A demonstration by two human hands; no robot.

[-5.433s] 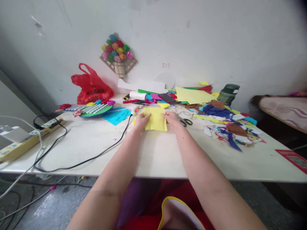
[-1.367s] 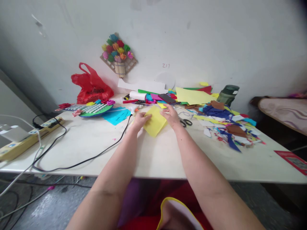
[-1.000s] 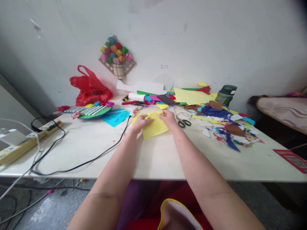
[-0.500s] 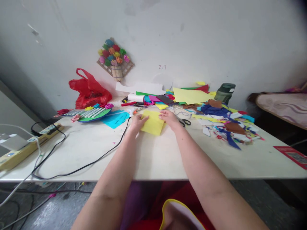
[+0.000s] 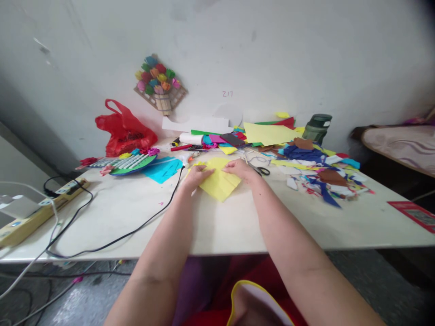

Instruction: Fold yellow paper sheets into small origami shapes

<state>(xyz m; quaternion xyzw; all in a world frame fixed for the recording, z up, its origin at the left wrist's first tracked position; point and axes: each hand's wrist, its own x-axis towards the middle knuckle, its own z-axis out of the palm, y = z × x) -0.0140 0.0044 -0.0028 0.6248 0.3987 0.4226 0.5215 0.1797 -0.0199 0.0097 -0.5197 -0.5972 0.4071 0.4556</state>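
A square of yellow paper is held just over the white table, one corner turned toward me. My left hand pinches its left side between thumb and fingers. On the opposite side, my right hand pinches the upper right part. Black-handled scissors lie right beside my right hand. Beyond my left hand rests a white glue gun, its black cord running toward the table's left. Blue paper sheets lie left of that hand.
Paper scraps cover the table's right side, with a green bottle behind. At the left are a red plastic bag, a green disc with rolled paper sticks and a power strip. A paper-flower decoration hangs on the wall.
The yellow paper has turned so a corner points toward me, and it appears more spread out. Both hands still grip it, with little shift. The camera view has moved slightly.
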